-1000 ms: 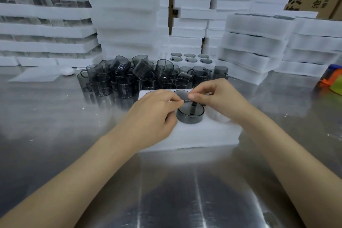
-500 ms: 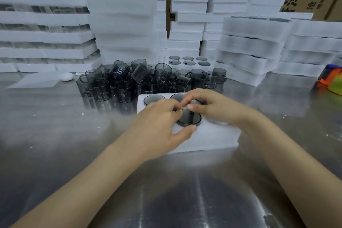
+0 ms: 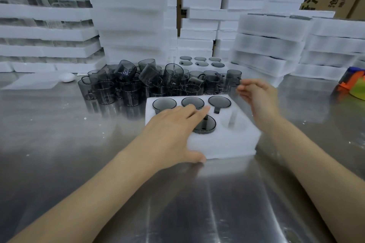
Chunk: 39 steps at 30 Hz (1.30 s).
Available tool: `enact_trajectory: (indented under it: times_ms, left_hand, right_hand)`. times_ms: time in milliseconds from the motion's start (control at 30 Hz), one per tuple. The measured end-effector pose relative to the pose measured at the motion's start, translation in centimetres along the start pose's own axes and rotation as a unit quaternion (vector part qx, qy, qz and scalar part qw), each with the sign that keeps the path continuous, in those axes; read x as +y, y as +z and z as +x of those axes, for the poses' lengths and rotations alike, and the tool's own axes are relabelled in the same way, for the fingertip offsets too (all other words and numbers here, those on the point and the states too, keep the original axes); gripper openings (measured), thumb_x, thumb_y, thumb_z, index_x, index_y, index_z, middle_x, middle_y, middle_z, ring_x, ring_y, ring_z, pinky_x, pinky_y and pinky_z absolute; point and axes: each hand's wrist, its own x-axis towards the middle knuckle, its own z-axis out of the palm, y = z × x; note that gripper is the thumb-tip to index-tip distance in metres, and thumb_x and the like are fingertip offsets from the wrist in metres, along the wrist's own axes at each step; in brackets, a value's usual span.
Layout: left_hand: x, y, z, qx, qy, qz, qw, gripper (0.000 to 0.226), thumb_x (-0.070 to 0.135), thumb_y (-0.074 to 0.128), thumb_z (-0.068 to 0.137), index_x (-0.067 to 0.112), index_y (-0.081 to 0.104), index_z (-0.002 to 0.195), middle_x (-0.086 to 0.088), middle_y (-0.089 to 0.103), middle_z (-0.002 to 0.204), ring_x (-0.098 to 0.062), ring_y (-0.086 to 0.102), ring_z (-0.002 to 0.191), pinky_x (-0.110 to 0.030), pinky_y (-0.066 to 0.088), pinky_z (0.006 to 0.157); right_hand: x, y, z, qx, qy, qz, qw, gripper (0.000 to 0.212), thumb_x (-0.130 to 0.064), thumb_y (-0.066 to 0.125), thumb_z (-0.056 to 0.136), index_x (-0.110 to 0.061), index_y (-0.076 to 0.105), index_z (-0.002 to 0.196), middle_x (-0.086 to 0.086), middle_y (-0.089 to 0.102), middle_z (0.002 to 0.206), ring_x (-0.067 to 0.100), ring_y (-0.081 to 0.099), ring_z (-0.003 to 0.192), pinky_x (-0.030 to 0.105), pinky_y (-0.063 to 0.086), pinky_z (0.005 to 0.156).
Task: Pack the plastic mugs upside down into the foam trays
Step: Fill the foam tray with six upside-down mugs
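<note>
**Mug base-up in the near row**

The mug (image 3: 205, 127) sat upside down, axis vertical, in the middle near pocket of the foam tray (image 3: 227, 144), which ran lengthwise left to right. My left hand (image 3: 171, 130) lay flat on the tray, fingers straight. My right hand (image 3: 258, 96) hovered at its far right, loosely curled, empty.

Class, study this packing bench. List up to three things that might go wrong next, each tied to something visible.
1. The front mug seems to sit slightly proud of the foam tray; stacking another tray on top might stress it.
2. The right hand hovers by the heaped pile of mugs, several tilted; taking one could topple others.
3. The left hand covers the tray's near-left corner; an unfilled pocket there could be missed.
</note>
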Motion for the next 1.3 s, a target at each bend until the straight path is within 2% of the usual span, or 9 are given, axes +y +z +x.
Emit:
enact_trajectory:
  times_ms: [167,233,400,633,733,900,1033,1167,1300]
  left_hand:
    - [0.0,0.0,0.3,-0.012,0.001,-0.007,1.000,0.102,0.072,0.060,0.069,0.036,0.013,0.152,0.014,0.035,0.121,-0.010,0.036,0.112,-0.027,0.033,0.094]
    - [0.1,0.2,0.5,-0.021,0.007,0.000,1.000,0.098,0.069,0.060,0.070,0.035,0.016,0.151,0.013,0.032,0.123,-0.010,0.031,0.112,-0.028,0.033,0.097]
    - [0.4,0.0,1.1,-0.015,0.010,0.004,1.000,0.088,0.060,0.062,0.068,0.029,0.032,0.146,0.009,0.034,0.118,-0.013,0.032,0.108,-0.034,0.038,0.095]
    - [0.3,0.6,0.8,-0.003,0.031,-0.037,0.999,0.088,0.056,0.061,0.072,0.022,0.033,0.148,0.014,0.000,0.152,-0.007,0.003,0.139,-0.029,0.022,0.108]
    - [0.3,0.8,0.6,0.004,0.031,-0.036,0.999,0.088,0.058,0.059,0.072,0.022,0.032,0.149,0.017,-0.009,0.154,-0.006,-0.001,0.142,-0.029,0.021,0.109]
    - [0.2,0.8,0.5,0.000,0.023,-0.036,0.999,0.088,0.060,0.057,0.074,0.026,0.029,0.150,0.016,-0.001,0.157,-0.005,0.005,0.139,-0.028,0.018,0.110]
    - [0.1,0.7,0.4,-0.005,0.006,-0.055,0.998,0.085,0.064,0.055,0.077,0.029,0.028,0.150,0.018,0.002,0.156,-0.003,0.008,0.138,-0.027,0.018,0.111]
    - [0.4,0.5,0.0,0.015,0.006,-0.079,0.997,0.084,0.068,0.048,0.081,0.022,0.028,0.149,0.021,-0.020,0.155,0.001,-0.005,0.141,-0.026,0.019,0.113]
    - [0.7,0.2,0.1,0.061,-0.077,-0.194,0.976,0.101,0.071,0.040,0.078,0.028,-0.016,0.151,0.027,-0.032,0.150,0.006,0.001,0.140,-0.022,0.021,0.106]
  right_hand:
    - [3.6,0.0,2.6,-0.010,0.045,-0.032,0.998,0.021,0.009,0.050,0.089,-0.008,0.064,0.088,0.009,0.064,0.078,0.020,0.060,0.075,0.038,0.050,0.093]
    - [4.0,0.3,3.8,-0.015,-0.009,-0.106,0.994,0.018,0.006,0.054,0.089,-0.006,0.065,0.096,0.010,0.066,0.084,0.020,0.059,0.080,0.038,0.049,0.092]
    - [4.7,1.9,5.9,-0.079,-0.233,-0.382,0.891,0.029,0.005,0.057,0.089,0.001,0.062,0.118,0.025,0.055,0.112,0.023,0.054,0.087,0.014,0.036,0.081]
    - [5.7,4.0,8.3,-0.121,-0.236,-0.507,0.820,0.042,-0.016,0.061,0.093,-0.001,0.053,0.131,0.020,0.045,0.122,0.032,0.044,0.114,0.030,0.040,0.099]
    - [5.7,3.6,8.3,-0.120,-0.229,-0.516,0.817,0.031,-0.007,0.058,0.093,0.005,0.056,0.121,0.010,0.040,0.107,0.027,0.048,0.096,0.001,0.036,0.065]
    - [5.0,2.8,5.6,-0.027,-0.258,-0.401,0.879,0.018,-0.004,0.066,0.086,0.002,0.065,0.103,0.021,0.052,0.097,0.031,0.055,0.084,0.028,0.042,0.077]
    - [3.4,1.1,2.4,0.062,-0.291,-0.265,0.917,0.014,-0.004,0.069,0.084,-0.003,0.068,0.098,0.010,0.054,0.095,0.019,0.056,0.076,0.014,0.046,0.072]
    - [-0.2,0.2,-0.7,0.018,-0.389,-0.213,0.896,0.019,0.001,0.069,0.081,-0.008,0.071,0.098,0.010,0.060,0.092,0.005,0.053,0.077,0.012,0.041,0.072]
    - [-3.4,1.9,-3.6,-0.028,-0.500,-0.202,0.841,0.031,0.004,0.069,0.079,-0.008,0.068,0.107,-0.001,0.058,0.095,0.007,0.052,0.079,0.015,0.044,0.072]
